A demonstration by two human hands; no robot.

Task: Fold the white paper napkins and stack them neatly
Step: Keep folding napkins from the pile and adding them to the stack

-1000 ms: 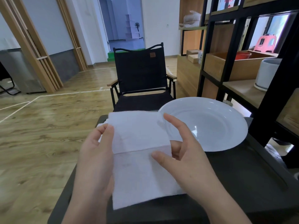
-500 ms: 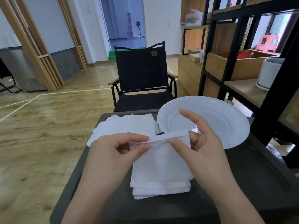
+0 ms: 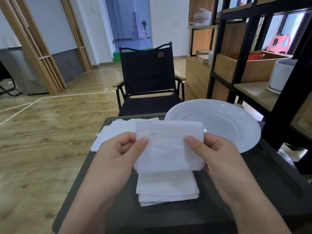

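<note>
Pinching folded white napkin [image 3: 168, 146], left hand [image 3: 118, 154], right hand [image 3: 217, 156], above stack [image 3: 167, 188].

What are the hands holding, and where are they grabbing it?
A folded white napkin. The left hand pinches its left edge, the right hand its right edge.

Two hands, the left hand [image 3: 118, 154] and the right hand [image 3: 221, 159], held one folded white napkin [image 3: 168, 146] above one dark bench [image 3: 270, 191]. One stack of folded napkins [image 3: 167, 188] lay below it; its layers could not be counted. One pile of unfolded napkins [image 3: 116, 132], one white plate [image 3: 228, 122] and one black folding chair [image 3: 148, 76] stood beyond.
</note>
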